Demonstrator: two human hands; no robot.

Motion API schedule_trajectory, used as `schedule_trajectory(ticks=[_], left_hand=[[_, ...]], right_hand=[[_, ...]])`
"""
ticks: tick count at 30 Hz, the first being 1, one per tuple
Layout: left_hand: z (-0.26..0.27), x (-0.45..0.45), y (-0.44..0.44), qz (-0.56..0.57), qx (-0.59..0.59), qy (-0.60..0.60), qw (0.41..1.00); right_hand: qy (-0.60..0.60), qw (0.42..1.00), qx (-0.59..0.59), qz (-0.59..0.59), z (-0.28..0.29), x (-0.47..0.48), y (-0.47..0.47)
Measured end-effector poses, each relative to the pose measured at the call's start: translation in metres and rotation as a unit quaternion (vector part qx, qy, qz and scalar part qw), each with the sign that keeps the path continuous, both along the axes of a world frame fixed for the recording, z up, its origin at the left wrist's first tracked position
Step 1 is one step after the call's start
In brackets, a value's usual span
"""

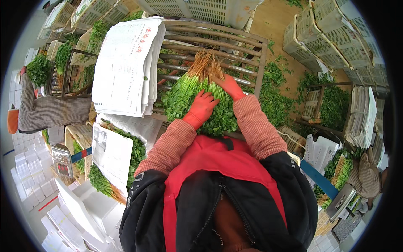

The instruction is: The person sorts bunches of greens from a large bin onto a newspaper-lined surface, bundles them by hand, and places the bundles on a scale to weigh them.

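Note:
Leafy herb stalks with brown roots, like coriander (185,93), lie spread on a slatted metal rack (263,60), roots pointing away from me. Both my hands wear orange-red rubber gloves. My left hand (201,107) rests on top of the leaves and stems, its fingers a little apart. Just right of it, my right hand (231,87) touches the pale stems near the roots with an extended finger. Its other fingers are partly hidden, so any grip there cannot be told. A thick stack of printed paper sheets (126,69) sits at the rack's left.
Plastic crates (324,34) stand stacked at the right, with loose greens (275,94) on the floor. Paper covers part of another herb bunch (104,182) at my left, near a digital scale (63,160) and white foam boxes (85,214). A co-worker's sleeve (26,91) shows far left.

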State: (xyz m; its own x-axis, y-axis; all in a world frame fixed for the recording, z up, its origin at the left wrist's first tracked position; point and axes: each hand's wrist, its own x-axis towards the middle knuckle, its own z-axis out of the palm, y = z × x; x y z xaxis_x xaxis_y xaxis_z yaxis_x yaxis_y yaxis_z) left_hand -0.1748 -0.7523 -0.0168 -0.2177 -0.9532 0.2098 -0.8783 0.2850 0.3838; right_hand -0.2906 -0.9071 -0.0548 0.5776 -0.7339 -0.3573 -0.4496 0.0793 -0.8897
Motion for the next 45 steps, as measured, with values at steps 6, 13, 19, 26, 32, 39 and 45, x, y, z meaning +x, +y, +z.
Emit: schedule_trajectory(ticks=[6, 13, 19, 26, 32, 39, 45], left_hand=[[0.017, 0.003, 0.001, 0.026, -0.029, 0.112, 0.993], [-0.001, 0.018, 0.001, 0.041, -0.074, 0.071, 0.994], [-0.001, 0.024, 0.008, 0.064, -0.075, 0.091, 0.991], [-0.004, 0.034, 0.011, 0.042, -0.058, 0.136, 0.988], [-0.009, 0.033, 0.009, 0.028, -0.065, 0.094, 0.993], [0.005, 0.042, 0.007, 0.005, -0.011, 0.167, 0.986], [0.001, 0.046, 0.008, -0.004, 0.0, 0.189, 0.982]], right_hand=[[0.039, 0.998, 0.008, 0.051, -0.013, 0.0, -0.018], [0.037, 0.994, 0.087, 0.056, -0.012, -0.001, -0.023], [0.076, 0.991, 0.052, 0.094, 0.006, 0.026, -0.015], [-0.052, 0.976, 0.212, 0.0, -0.009, -0.013, -0.026], [0.064, 0.99, 0.108, 0.066, 0.01, 0.016, -0.014], [0.066, 0.997, -0.001, -0.05, 0.005, 0.021, -0.026], [0.023, 0.997, 0.054, 0.048, -0.002, 0.061, -0.026]])
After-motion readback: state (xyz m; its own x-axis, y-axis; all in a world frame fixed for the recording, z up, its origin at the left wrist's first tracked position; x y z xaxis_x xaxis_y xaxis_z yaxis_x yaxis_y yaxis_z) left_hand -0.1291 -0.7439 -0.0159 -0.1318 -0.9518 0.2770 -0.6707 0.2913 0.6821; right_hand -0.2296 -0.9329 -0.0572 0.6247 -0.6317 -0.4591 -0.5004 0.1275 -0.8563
